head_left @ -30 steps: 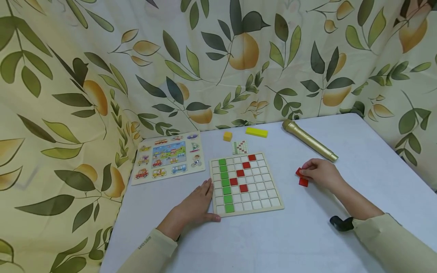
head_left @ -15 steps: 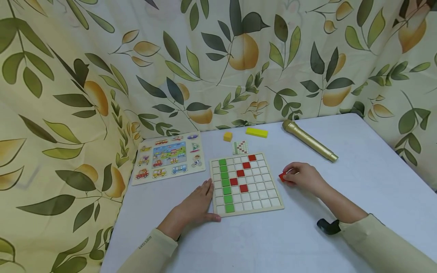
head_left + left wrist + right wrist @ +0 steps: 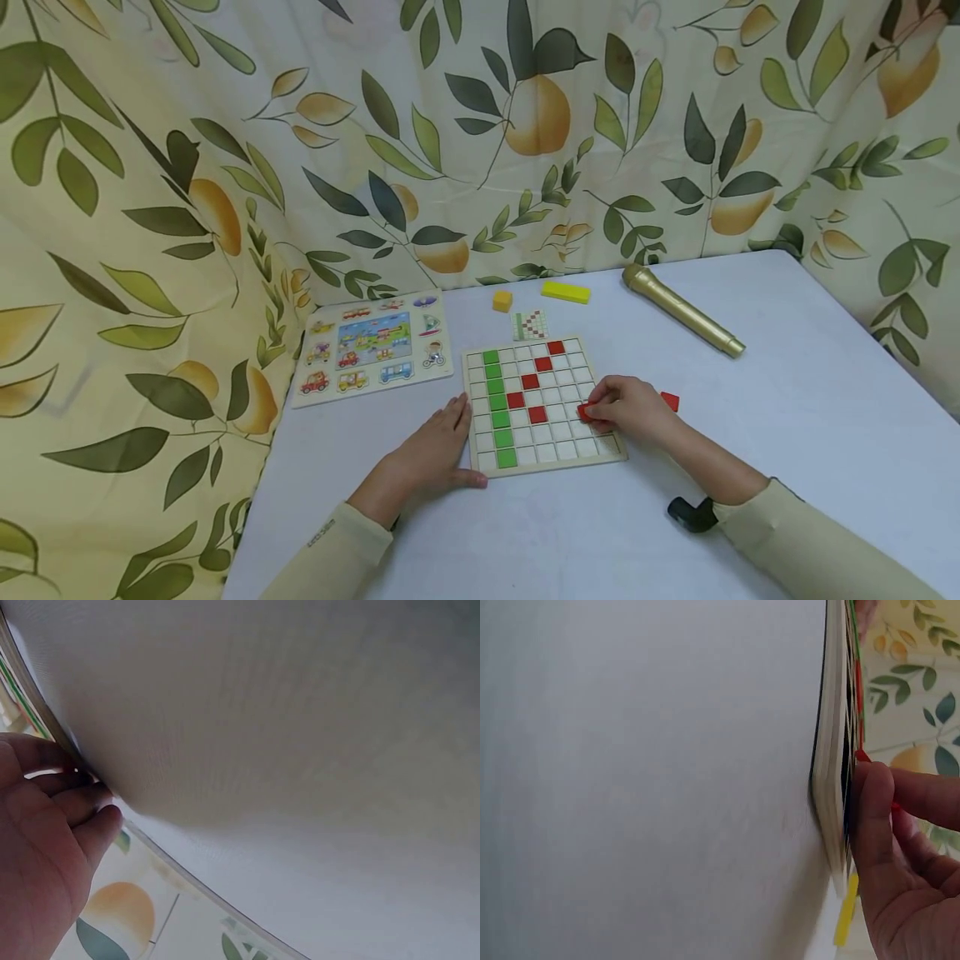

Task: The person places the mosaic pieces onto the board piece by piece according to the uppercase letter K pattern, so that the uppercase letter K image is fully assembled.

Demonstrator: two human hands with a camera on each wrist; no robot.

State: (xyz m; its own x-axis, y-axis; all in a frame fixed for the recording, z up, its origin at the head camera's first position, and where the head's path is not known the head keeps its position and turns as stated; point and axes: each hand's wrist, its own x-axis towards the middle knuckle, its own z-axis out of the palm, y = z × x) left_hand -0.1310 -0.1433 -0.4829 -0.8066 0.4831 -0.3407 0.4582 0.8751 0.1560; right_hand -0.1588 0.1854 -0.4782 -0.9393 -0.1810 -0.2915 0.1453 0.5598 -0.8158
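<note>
A square wooden grid board (image 3: 562,465) lies on the white-covered table. Green square tiles (image 3: 502,438) fill one column, and several red tiles (image 3: 530,382) run in a slant to its right. My left hand (image 3: 431,450) rests along the board's left edge, fingers extended, thumb near the lower corner. Over the right part of the grid, my right hand (image 3: 633,408) pinches a red square tile (image 3: 584,412) between thumb and fingers. The right wrist view shows its red edge peeking out at the fingertips, close over the board. Another red tile (image 3: 670,402) lies on the table beyond that hand.
Behind the board lie a small pattern card (image 3: 530,324), an orange cube (image 3: 502,301) and a yellow block (image 3: 566,292). A vehicle picture puzzle (image 3: 372,342) is at back left. A gold microphone (image 3: 682,311) lies at back right. A patterned curtain (image 3: 465,167) hangs behind.
My right hand has picked up a red tile from the right side of the table and carried it left over the board. The left hand has stayed at the board's edge.
</note>
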